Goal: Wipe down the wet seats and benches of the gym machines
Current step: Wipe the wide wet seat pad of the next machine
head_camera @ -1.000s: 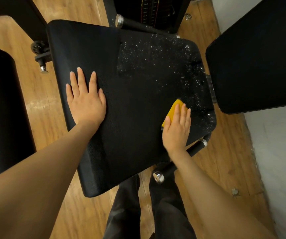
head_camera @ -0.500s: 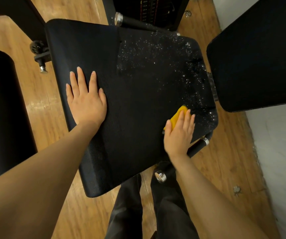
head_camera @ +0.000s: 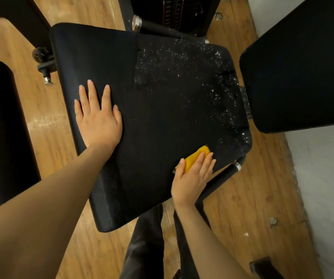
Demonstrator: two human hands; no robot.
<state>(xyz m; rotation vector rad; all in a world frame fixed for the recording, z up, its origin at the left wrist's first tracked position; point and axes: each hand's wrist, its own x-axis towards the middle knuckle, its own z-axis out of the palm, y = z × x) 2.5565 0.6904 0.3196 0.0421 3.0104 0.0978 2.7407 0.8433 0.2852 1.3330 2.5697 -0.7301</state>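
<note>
Cloth (head_camera: 194, 158) — mostly hidden under right hand (head_camera: 192, 178)

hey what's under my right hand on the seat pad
A yellow cloth lies under the right hand, pressed flat on the black seat pad. Only its far end shows past the fingertips; the rest is covered by the hand.

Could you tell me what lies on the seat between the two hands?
Nothing: the head view shows only bare, dry-looking black seat between the left hand and the right hand.
</note>
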